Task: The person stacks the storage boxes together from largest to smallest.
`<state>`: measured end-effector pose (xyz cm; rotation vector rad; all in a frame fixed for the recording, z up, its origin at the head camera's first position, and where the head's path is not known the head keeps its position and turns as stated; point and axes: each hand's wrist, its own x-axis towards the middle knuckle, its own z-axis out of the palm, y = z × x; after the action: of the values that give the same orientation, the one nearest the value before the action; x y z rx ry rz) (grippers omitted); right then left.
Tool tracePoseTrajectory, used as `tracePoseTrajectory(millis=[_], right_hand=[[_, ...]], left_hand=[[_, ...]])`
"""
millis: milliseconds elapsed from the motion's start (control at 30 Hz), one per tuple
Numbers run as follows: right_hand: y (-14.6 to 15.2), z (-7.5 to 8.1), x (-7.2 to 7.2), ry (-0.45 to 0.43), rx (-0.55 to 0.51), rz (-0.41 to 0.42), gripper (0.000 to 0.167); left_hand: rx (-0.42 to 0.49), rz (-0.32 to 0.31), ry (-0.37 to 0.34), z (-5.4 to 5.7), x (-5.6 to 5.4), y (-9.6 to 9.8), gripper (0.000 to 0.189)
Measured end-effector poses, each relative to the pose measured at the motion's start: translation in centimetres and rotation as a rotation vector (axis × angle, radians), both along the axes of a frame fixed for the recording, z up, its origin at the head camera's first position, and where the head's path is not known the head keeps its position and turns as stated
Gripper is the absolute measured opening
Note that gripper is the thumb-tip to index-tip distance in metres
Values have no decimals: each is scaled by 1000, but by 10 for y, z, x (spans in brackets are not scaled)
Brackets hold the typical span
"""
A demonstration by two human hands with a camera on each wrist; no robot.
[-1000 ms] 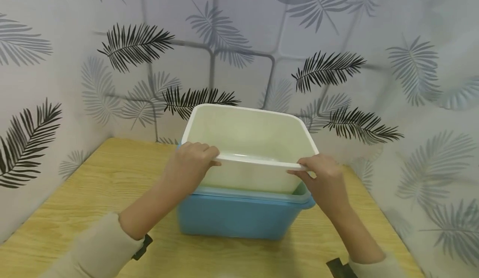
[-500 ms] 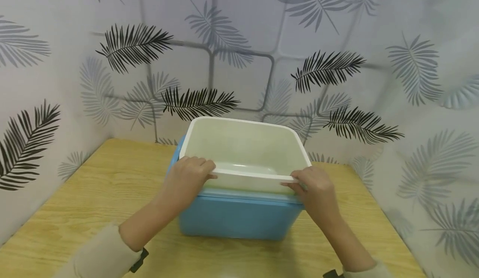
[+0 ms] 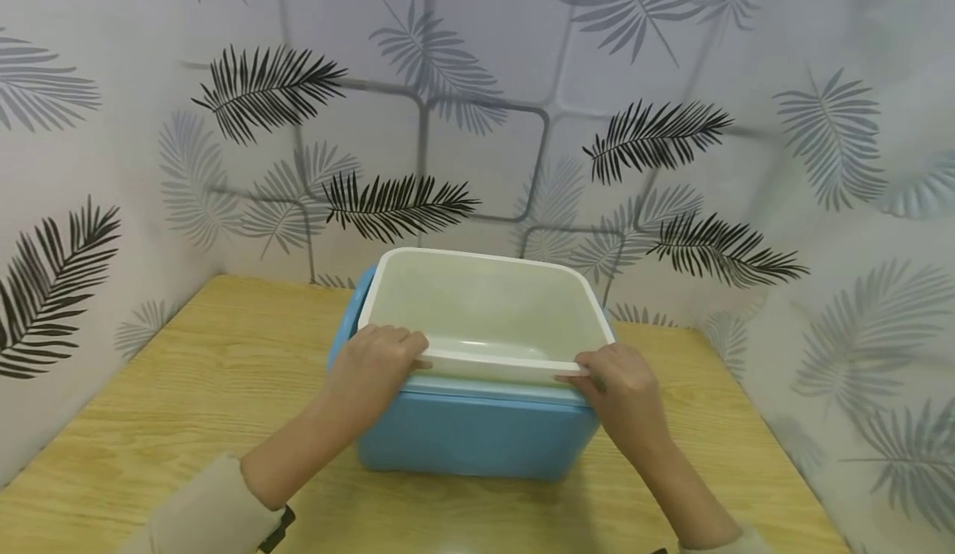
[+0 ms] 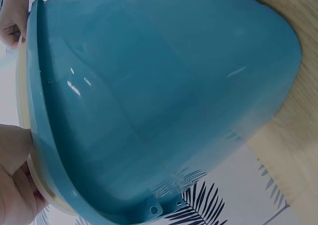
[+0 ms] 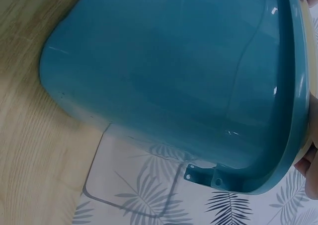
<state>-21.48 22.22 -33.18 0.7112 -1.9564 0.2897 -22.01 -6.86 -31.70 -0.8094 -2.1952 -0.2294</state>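
A white plastic basin [image 3: 485, 297] sits partly down inside a larger blue basin [image 3: 477, 434] on the wooden table. My left hand [image 3: 382, 363] grips the white basin's near rim toward its left end, fingers over the top and thumb beneath. Toward the right end, my right hand [image 3: 622, 388] pinches the same rim. In the left wrist view, the blue basin's wall [image 4: 164, 76] fills most of the picture, with the left hand [image 4: 15, 178] at the rim. The right wrist view shows the blue wall [image 5: 164, 71] from the other side, with part of the right hand [image 5: 312, 155] at the edge.
The light wooden table [image 3: 201, 388] extends to both sides of the basins. Behind and beside it stand pale walls [image 3: 477, 164] covered in a leaf pattern. Small tabs with holes [image 5: 203, 177] stick out from under the blue basin's rim.
Both hands have moved down with the white basin, which now sits deeper in the blue one. More of the blue rim shows at the left. The blue basin's base has stayed in place.
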Motion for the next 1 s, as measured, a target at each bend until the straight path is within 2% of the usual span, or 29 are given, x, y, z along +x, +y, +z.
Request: tracePoseTrajectory(millis=[200,300,467,633,700,1000], right_hand=[[2,1,0,-30,24,17,27],[5,2,0,-65,36,42,27],[7,3,1,-113,27,97,54],[7,5,3,-137,21,126,52],[7,6,4,-140,15,134,49],[15,4,6,-156,24,129,39]], left_hand=[[12,-1,-3,-3,1,0,19],[15,-9,-29,-2,2,0,18],[22,-44,-128,5,5,-1,16],[21,-68,-230,10,5,-2,19],[20,-69,-249,10,5,-2,20],[13,-72,-206,8,8,7,23]])
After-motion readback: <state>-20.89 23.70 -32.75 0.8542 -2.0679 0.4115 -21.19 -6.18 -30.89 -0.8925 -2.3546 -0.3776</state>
